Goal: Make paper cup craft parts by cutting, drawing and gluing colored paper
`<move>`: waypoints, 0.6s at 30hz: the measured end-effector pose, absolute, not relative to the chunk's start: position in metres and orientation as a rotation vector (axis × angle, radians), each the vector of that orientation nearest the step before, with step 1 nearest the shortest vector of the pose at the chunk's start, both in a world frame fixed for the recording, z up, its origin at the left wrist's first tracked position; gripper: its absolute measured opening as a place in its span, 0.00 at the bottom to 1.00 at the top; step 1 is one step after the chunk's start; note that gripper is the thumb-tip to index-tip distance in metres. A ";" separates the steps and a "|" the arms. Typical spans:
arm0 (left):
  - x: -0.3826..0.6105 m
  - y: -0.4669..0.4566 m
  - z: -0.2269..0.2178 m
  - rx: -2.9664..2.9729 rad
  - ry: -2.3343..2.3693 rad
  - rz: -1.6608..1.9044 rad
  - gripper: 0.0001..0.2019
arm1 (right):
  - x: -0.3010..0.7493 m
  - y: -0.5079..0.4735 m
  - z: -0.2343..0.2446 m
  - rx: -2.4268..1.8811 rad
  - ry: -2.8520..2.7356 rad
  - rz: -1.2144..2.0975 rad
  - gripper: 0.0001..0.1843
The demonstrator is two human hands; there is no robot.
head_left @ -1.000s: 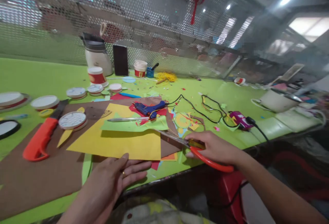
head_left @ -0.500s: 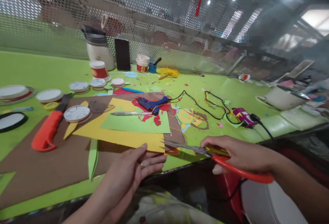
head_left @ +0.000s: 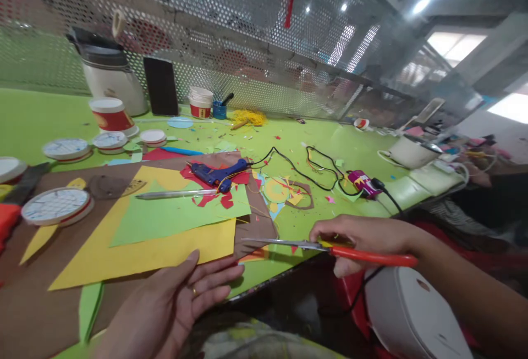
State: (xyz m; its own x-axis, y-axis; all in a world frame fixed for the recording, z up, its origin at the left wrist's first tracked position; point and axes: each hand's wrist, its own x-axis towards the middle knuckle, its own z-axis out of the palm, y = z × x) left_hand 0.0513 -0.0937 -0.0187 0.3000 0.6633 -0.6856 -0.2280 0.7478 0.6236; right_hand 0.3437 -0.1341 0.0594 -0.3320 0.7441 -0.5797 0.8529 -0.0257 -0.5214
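My right hand (head_left: 363,238) grips orange-handled scissors (head_left: 330,250); the blades point left, just above the table's front edge, toward the corner of a yellow paper sheet (head_left: 140,249). My left hand (head_left: 181,298) lies palm up with fingers spread at the near edge of that yellow sheet, thumb touching it. A light green sheet (head_left: 173,213) rests on the yellow one, with a pen (head_left: 175,194) and red scraps on top. Both sheets lie on brown cardboard (head_left: 37,304).
A blue glue gun (head_left: 216,173) with its black cord (head_left: 297,166) lies behind the papers. Round lids (head_left: 55,206), cups (head_left: 110,115), a kettle (head_left: 107,73) and a dark phone (head_left: 160,87) stand at the back. Another person's hand (head_left: 480,175) is at the far right.
My view has shifted right, so the papers sit further left. The scissors have lowered slightly and stay pointed at the yellow sheet's corner. My left hand has turned more palm up.
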 end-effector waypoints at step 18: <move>0.056 -0.103 -0.015 0.425 1.125 0.655 0.12 | 0.342 -0.104 0.060 1.459 1.973 -1.720 0.29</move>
State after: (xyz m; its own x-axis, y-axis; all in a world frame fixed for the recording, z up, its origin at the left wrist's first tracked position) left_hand 0.0558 -0.1025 -0.0146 0.2770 0.6727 -0.6861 -0.2652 0.7398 0.6183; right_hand 0.3424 -0.1041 0.0605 -0.5177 0.5548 -0.6513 0.7208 -0.1273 -0.6814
